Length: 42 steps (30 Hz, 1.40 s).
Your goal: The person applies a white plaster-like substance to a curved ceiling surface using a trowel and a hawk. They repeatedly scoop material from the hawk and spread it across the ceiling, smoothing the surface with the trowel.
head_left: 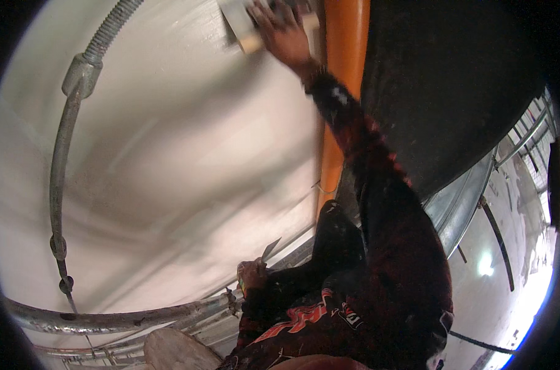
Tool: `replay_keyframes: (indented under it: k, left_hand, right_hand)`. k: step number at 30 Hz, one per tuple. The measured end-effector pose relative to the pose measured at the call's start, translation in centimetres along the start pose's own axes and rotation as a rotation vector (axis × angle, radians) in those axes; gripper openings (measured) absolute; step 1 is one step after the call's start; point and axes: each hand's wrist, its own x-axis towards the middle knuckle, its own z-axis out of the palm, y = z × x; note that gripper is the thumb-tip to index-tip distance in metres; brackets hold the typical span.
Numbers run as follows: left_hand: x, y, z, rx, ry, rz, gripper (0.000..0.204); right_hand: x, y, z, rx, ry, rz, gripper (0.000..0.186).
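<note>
High up, my right hand [285, 38] is pressed over a flat plastering tool [251, 43] with a pale yellowish edge, held against a smooth off-white surface [200, 135]. Motion smears the fingers and the tool, so its exact shape is unclear. Lower down, close to my body, my left hand [252, 275] is closed around a putty knife [270, 248]. The knife's thin metal blade points up and to the right, while its handle is mostly hidden in the fist.
An orange pipe [348, 55] runs beside my right forearm, with a large black surface [440, 80] beyond it. On the left hangs a metal rod [59, 166] with a threaded top. A scaffold tube [113, 322] crosses low. A shiny metal duct [456, 209] lies right.
</note>
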Motion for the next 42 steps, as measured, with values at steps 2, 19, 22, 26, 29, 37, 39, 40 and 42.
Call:
replay_keyframes:
  k: [2, 19, 22, 26, 29, 37, 39, 40, 42]
  left_hand:
    - [-0.3, -1.0, 0.9, 0.055, -0.045, -0.048, 0.025]
    - [0.8, 0.4, 0.0, -0.064, 0.157, 0.11, 0.036]
    - [1.2, 0.4, 0.1, -0.103, 0.071, 0.037, 0.036]
    - [-0.1, 0.3, -0.2, -0.114, 0.108, -0.066, 0.026]
    - [-0.4, -0.1, 0.9, -0.166, 0.256, 0.024, 0.026]
    - [-0.3, 0.6, -1.3, -0.225, 0.152, 0.005, 0.026]
    - [0.5, -1.1, 1.7, -0.224, 0.198, 0.026, 0.022]
    - [0.4, -2.0, 3.0, -0.218, 0.217, 0.026, 0.023]
    - [0.1, -2.5, 3.4, -0.231, 0.238, 0.041, 0.024]
  right_hand:
    - [-8.5, -3.0, 0.4, 0.009, -0.177, 0.113, 0.061]
    - [12.4, 0.0, -8.2, -0.086, 0.207, -0.264, 0.039]
    - [21.7, 1.6, -6.6, -0.153, 0.42, -0.438, 0.059]
    - [25.7, -0.3, -4.5, -0.057, 0.14, -0.341, 0.059]
    - [21.0, 0.3, -2.8, -0.001, 0.133, -0.385, 0.056]
    - [-12.0, -9.3, -0.9, -0.095, -0.329, 0.04, 0.057]
    - [-20.0, -12.5, -1.9, -0.018, -0.497, 0.089, 0.067]
    - [-22.7, -14.3, -2.7, 0.052, -0.556, 0.123, 0.066]
    - [-25.2, -16.2, -4.6, 0.136, -0.662, 0.155, 0.067]
